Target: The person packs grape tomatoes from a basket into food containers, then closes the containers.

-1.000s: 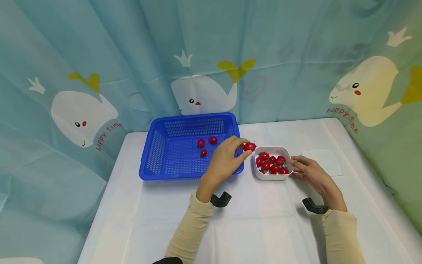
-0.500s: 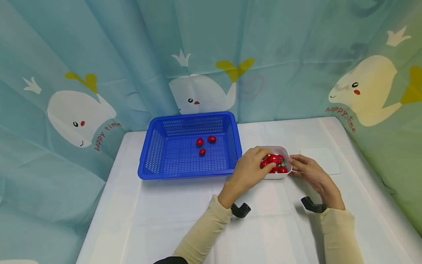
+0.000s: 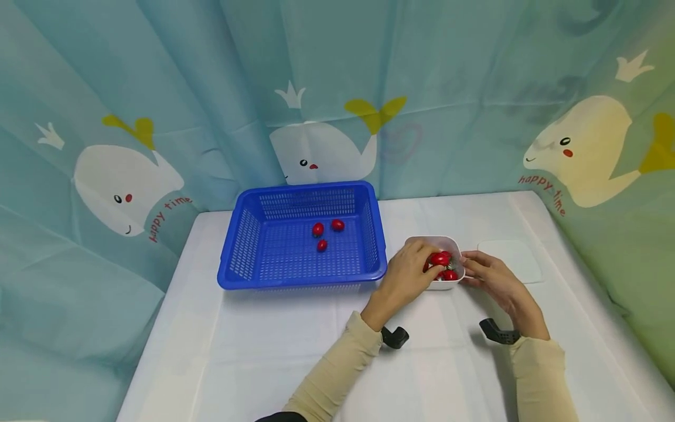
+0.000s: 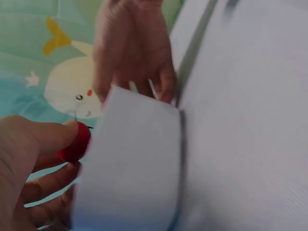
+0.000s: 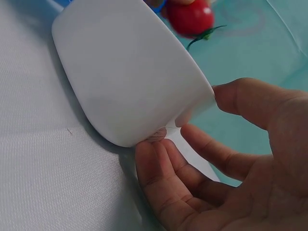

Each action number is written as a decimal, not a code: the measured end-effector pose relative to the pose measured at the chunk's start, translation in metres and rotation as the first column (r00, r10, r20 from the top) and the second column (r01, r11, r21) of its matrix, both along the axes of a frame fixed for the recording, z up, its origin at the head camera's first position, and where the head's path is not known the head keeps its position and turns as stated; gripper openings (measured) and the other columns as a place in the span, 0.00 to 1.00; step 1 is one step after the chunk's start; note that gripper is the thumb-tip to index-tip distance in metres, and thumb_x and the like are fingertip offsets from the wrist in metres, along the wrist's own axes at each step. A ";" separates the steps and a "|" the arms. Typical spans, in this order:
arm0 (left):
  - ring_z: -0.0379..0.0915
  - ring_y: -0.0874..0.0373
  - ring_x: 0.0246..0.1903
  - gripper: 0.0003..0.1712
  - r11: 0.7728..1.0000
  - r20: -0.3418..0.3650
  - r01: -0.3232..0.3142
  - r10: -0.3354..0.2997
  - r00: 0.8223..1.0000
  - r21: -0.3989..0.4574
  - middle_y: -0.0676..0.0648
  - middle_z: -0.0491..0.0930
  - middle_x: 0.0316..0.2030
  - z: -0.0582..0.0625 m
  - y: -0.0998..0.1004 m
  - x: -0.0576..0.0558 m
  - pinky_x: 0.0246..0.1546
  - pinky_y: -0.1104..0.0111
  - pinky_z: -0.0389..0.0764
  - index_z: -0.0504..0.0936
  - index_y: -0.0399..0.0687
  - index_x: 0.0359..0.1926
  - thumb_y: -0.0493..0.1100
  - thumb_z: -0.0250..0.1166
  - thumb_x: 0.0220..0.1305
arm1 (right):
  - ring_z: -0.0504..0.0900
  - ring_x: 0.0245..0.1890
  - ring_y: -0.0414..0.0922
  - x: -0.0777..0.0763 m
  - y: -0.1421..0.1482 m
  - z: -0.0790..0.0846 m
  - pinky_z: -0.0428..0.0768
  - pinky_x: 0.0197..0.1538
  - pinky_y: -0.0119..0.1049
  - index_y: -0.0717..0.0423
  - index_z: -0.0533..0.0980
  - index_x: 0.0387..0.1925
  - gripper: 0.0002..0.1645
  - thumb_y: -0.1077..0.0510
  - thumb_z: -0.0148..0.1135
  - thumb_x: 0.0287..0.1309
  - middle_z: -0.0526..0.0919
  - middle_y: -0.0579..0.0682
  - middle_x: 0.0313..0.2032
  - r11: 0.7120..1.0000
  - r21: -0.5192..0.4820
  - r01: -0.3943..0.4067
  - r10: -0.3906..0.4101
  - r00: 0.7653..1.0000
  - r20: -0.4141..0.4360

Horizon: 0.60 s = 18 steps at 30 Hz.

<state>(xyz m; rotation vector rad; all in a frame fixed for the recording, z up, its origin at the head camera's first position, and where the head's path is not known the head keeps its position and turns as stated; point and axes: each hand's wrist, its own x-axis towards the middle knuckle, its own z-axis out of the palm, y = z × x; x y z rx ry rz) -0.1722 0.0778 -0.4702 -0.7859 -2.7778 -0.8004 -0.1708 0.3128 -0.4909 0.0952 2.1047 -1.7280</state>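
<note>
A white square container [image 3: 442, 285] with several red cherry tomatoes in it stands on the table. My left hand [image 3: 403, 274] reaches over its left side and pinches a cherry tomato [image 4: 80, 143] between thumb and fingers. In the right wrist view this tomato [image 5: 192, 18], with its green stalk, shows above the container's rim. At the right side, my right hand [image 3: 493, 280] holds the container, thumb at the rim and fingers low on the wall. The left hand hides part of the container's contents.
A blue plastic basket [image 3: 300, 282] with 3 cherry tomatoes [image 3: 318, 229] inside stands to the left of the container. A flat, pale translucent square [image 3: 511, 261] lies behind the right hand. A curtain with whale prints [image 3: 316, 152] hangs behind the white table [image 3: 253, 357].
My left hand has moved right, from the basket's edge to over the container, carrying the cherry tomato down to the others. The right hand keeps its place at the container's side.
</note>
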 end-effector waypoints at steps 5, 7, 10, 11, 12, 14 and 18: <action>0.80 0.60 0.55 0.18 1.000 -0.015 -0.018 0.017 1.000 -0.023 0.53 0.84 0.50 -0.010 0.002 -0.004 0.60 0.73 0.79 0.86 0.52 0.55 0.53 0.69 0.71 | 0.82 0.47 0.30 0.001 -0.001 -0.001 0.85 0.51 0.26 0.72 0.58 0.73 0.40 0.46 0.54 0.79 0.80 0.35 0.48 1.000 0.028 0.004 -0.005 1.000 0.009; 0.81 0.61 0.51 0.17 0.997 -0.018 -0.016 0.015 1.000 -0.077 0.53 0.84 0.48 -0.011 0.002 -0.004 0.56 0.72 0.80 0.87 0.52 0.55 0.53 0.69 0.70 | 0.82 0.47 0.30 0.001 -0.001 -0.002 0.84 0.51 0.26 0.72 0.58 0.74 0.40 0.45 0.54 0.79 0.80 0.36 0.49 0.999 0.037 0.004 -0.005 1.000 0.011; 0.81 0.61 0.48 0.17 0.985 -0.018 -0.014 0.011 1.000 -0.173 0.55 0.85 0.46 -0.011 0.004 -0.004 0.52 0.71 0.79 0.88 0.54 0.54 0.55 0.68 0.71 | 0.82 0.47 0.30 0.001 -0.001 -0.003 0.85 0.51 0.26 0.71 0.58 0.74 0.40 0.46 0.54 0.79 0.80 0.36 0.49 0.999 0.034 0.007 -0.007 1.000 0.010; 0.81 0.61 0.48 0.17 0.980 -0.017 -0.016 0.013 1.000 -0.196 0.55 0.85 0.46 -0.010 0.005 -0.003 0.52 0.71 0.78 0.88 0.54 0.54 0.55 0.67 0.72 | 0.82 0.47 0.30 0.001 -0.002 -0.003 0.85 0.51 0.27 0.71 0.58 0.74 0.40 0.46 0.54 0.79 0.80 0.36 0.49 0.999 0.032 0.008 -0.008 1.000 0.008; 0.81 0.62 0.49 0.17 0.976 -0.018 -0.020 0.017 1.000 -0.216 0.56 0.85 0.46 -0.010 0.006 -0.003 0.52 0.71 0.78 0.88 0.54 0.54 0.55 0.66 0.72 | 0.82 0.47 0.30 0.001 -0.002 -0.003 0.85 0.51 0.27 0.71 0.58 0.74 0.39 0.46 0.54 0.79 0.80 0.36 0.48 0.999 0.031 0.009 -0.009 1.000 0.007; 0.80 0.62 0.49 0.16 0.972 -0.015 -0.040 0.038 0.999 -0.229 0.56 0.85 0.46 -0.010 0.008 -0.003 0.52 0.71 0.77 0.88 0.55 0.54 0.55 0.66 0.73 | 0.83 0.47 0.30 0.001 -0.002 -0.002 0.85 0.51 0.27 0.71 0.59 0.74 0.39 0.46 0.54 0.79 0.80 0.36 0.48 0.999 0.031 0.010 -0.010 1.000 0.001; 0.78 0.62 0.49 0.15 0.971 -0.019 -0.089 0.086 0.996 -0.221 0.56 0.85 0.47 -0.010 0.012 -0.002 0.51 0.73 0.75 0.88 0.56 0.54 0.54 0.67 0.72 | 0.83 0.47 0.30 0.000 -0.002 -0.001 0.85 0.51 0.27 0.72 0.58 0.74 0.39 0.46 0.54 0.79 0.80 0.36 0.48 0.999 0.036 0.010 -0.010 1.000 -0.006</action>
